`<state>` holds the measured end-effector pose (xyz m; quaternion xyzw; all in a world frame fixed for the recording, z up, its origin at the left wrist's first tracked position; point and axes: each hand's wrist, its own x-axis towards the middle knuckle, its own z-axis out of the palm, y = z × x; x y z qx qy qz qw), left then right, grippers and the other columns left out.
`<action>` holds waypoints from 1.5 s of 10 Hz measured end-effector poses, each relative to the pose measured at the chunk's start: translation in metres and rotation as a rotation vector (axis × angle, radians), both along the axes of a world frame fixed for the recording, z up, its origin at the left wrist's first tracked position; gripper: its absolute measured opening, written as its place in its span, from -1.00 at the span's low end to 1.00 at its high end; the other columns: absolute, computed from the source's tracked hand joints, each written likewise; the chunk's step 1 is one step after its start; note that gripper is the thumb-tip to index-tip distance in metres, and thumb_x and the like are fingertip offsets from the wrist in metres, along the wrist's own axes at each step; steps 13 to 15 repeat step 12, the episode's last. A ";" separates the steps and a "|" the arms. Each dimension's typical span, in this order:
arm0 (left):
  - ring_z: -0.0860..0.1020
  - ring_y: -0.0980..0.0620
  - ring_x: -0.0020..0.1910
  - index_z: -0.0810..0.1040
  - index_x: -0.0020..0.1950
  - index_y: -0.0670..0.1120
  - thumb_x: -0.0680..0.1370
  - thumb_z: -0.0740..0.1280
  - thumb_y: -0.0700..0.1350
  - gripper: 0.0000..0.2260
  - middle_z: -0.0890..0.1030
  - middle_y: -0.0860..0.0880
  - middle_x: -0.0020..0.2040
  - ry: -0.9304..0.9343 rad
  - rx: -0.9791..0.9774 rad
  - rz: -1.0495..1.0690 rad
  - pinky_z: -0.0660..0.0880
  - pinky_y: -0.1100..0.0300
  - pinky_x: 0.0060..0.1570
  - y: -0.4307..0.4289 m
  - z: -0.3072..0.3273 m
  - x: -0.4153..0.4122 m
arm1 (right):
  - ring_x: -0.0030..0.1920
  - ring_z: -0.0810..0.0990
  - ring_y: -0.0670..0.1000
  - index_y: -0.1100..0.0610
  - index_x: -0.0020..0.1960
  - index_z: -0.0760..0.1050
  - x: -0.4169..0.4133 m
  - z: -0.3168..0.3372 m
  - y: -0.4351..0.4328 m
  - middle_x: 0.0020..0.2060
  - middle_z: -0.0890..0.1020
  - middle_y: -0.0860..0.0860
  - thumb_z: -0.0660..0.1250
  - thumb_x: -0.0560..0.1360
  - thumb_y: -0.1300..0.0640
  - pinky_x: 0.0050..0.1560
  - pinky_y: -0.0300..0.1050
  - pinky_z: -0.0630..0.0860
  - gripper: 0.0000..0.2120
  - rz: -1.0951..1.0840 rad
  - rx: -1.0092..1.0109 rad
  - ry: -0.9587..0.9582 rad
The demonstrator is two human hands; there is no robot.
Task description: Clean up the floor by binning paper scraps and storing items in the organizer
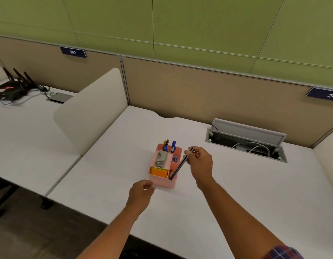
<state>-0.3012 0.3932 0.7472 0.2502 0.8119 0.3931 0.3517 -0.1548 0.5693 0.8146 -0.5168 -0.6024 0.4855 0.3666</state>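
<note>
A pink desk organizer [162, 179] stands on the white desk [236, 193]. It holds blue and yellow pens [169, 145] at the back, a grey stapler-like item [161, 157] in the middle and orange and green sticky notes [159, 171] at the front. My right hand [200, 163] grips a thin black stick-like item [180, 164], tilted, with its lower end at the organizer's front right compartment. My left hand [142, 190] rests curled on the desk just in front of the organizer, touching its front left corner, with nothing visible in it.
An open cable hatch [246, 143] with wires sits at the back right of the desk. A white divider panel [91, 113] separates the neighbouring desk, where a black router [10, 88] and cables lie. Beige partitions stand behind. Dark carpet lies at lower left.
</note>
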 end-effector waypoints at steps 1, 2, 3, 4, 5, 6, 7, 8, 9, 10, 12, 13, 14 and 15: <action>0.62 -0.06 0.20 0.61 0.33 -0.07 0.63 0.36 -0.10 -0.73 0.66 -0.04 0.21 0.021 -0.034 0.039 0.59 -0.04 0.30 0.031 -0.002 -0.015 | -0.07 0.70 0.00 0.01 0.08 0.61 -0.022 -0.018 0.046 -0.09 0.71 -0.04 0.38 0.59 0.07 0.00 -0.04 0.69 -0.91 0.007 0.027 -0.070; 0.62 -0.06 0.18 0.61 0.32 -0.07 0.63 0.35 -0.09 -0.73 0.66 -0.05 0.21 0.026 -0.063 0.064 0.59 -0.04 0.28 0.044 -0.006 -0.020 | -0.07 0.68 0.01 0.02 0.04 0.61 -0.033 -0.032 0.064 -0.09 0.70 -0.04 0.36 0.59 0.10 0.01 0.00 0.69 -0.93 0.057 0.027 -0.136; 0.60 -0.01 0.13 0.61 0.30 -0.08 0.64 0.34 -0.08 -0.74 0.67 -0.05 0.21 0.074 -0.106 0.086 0.57 0.08 0.24 0.054 -0.012 -0.024 | -0.10 0.66 0.03 0.00 -0.05 0.57 -0.042 -0.058 0.075 -0.15 0.68 -0.04 0.36 0.57 0.14 -0.02 0.04 0.66 -0.95 0.146 -0.013 -0.243; 0.57 0.02 0.09 0.62 0.29 -0.10 0.65 0.33 -0.10 -0.76 0.68 -0.07 0.20 0.121 -0.131 0.111 0.53 0.11 0.20 0.059 -0.016 -0.026 | -0.14 0.66 0.02 0.04 -0.03 0.59 -0.043 -0.078 0.076 -0.17 0.68 -0.04 0.39 0.57 0.06 -0.06 0.01 0.65 -0.94 0.195 -0.054 -0.280; 0.56 0.04 0.06 0.62 0.28 -0.12 0.65 0.32 -0.12 -0.77 0.68 -0.09 0.22 0.167 -0.155 0.137 0.52 0.14 0.18 0.062 -0.021 -0.029 | -0.17 0.64 0.00 0.10 0.06 0.62 -0.043 -0.099 0.073 -0.16 0.69 -0.02 0.38 0.58 0.08 -0.13 -0.13 0.58 -0.89 0.267 -0.102 -0.324; 0.57 0.03 0.08 0.62 0.29 -0.11 0.65 0.32 -0.12 -0.77 0.68 -0.09 0.24 0.190 -0.172 0.144 0.52 0.16 0.17 0.065 -0.023 -0.031 | -0.16 0.64 0.01 0.10 0.03 0.61 -0.042 -0.105 0.071 -0.16 0.69 -0.02 0.36 0.58 0.12 -0.14 -0.15 0.57 -0.92 0.304 -0.111 -0.355; 0.61 -0.04 0.21 0.60 0.32 -0.10 0.65 0.33 -0.12 -0.75 0.66 -0.09 0.28 0.189 -0.179 0.160 0.51 0.17 0.17 0.068 -0.023 -0.030 | -0.14 0.64 0.03 0.13 -0.06 0.58 -0.042 -0.110 0.070 -0.21 0.64 -0.05 0.37 0.60 0.11 -0.11 -0.14 0.58 -0.90 0.349 -0.104 -0.398; 0.61 -0.07 0.26 0.59 0.34 -0.10 0.65 0.34 -0.13 -0.74 0.65 -0.09 0.30 0.186 -0.181 0.165 0.51 0.17 0.18 0.069 -0.022 -0.028 | -0.05 0.64 0.02 0.14 0.04 0.58 -0.043 -0.111 0.071 -0.10 0.65 -0.05 0.37 0.60 0.09 -0.10 -0.21 0.54 -0.88 0.346 -0.129 -0.402; 0.60 -0.06 0.28 0.56 0.37 -0.09 0.65 0.34 -0.13 -0.71 0.62 -0.09 0.33 0.220 -0.180 0.136 0.52 0.14 0.22 0.065 -0.020 -0.027 | 0.08 0.61 0.00 0.13 0.25 0.55 -0.038 -0.106 0.069 0.09 0.65 0.00 0.40 0.58 0.06 -0.01 -0.22 0.50 -0.72 0.297 -0.159 -0.382; 0.59 -0.06 0.28 0.55 0.37 -0.08 0.64 0.34 -0.12 -0.71 0.61 -0.09 0.34 0.249 -0.165 0.094 0.54 0.12 0.24 0.057 -0.020 -0.026 | 0.14 0.60 0.02 0.15 0.34 0.50 -0.030 -0.106 0.064 0.18 0.63 0.04 0.39 0.58 0.04 0.07 -0.18 0.50 -0.62 0.290 -0.153 -0.422; 0.48 -0.05 0.45 0.45 0.48 -0.01 0.66 0.29 0.01 -0.62 0.50 -0.06 0.47 0.408 -0.217 -0.040 0.49 0.04 0.40 0.035 -0.020 -0.019 | 0.39 0.50 0.08 0.11 0.51 0.35 0.000 -0.117 0.028 0.41 0.52 0.07 0.28 0.63 -0.09 0.38 0.00 0.44 -0.49 0.307 -0.014 -0.597; 0.48 -0.05 0.45 0.45 0.48 -0.01 0.66 0.29 0.01 -0.62 0.50 -0.06 0.47 0.408 -0.217 -0.040 0.49 0.04 0.40 0.035 -0.020 -0.019 | 0.39 0.50 0.08 0.11 0.51 0.35 0.000 -0.117 0.028 0.41 0.52 0.07 0.28 0.63 -0.09 0.38 0.00 0.44 -0.49 0.307 -0.014 -0.597; 0.48 -0.05 0.45 0.45 0.48 -0.01 0.66 0.29 0.01 -0.62 0.50 -0.06 0.47 0.408 -0.217 -0.040 0.49 0.04 0.40 0.035 -0.020 -0.019 | 0.39 0.50 0.08 0.11 0.51 0.35 0.000 -0.117 0.028 0.41 0.52 0.07 0.28 0.63 -0.09 0.38 0.00 0.44 -0.49 0.307 -0.014 -0.597; 0.48 -0.05 0.45 0.45 0.48 -0.01 0.66 0.29 0.01 -0.62 0.50 -0.06 0.47 0.408 -0.217 -0.040 0.49 0.04 0.40 0.035 -0.020 -0.019 | 0.39 0.50 0.08 0.11 0.51 0.35 0.000 -0.117 0.028 0.41 0.52 0.07 0.28 0.63 -0.09 0.38 0.00 0.44 -0.49 0.307 -0.014 -0.597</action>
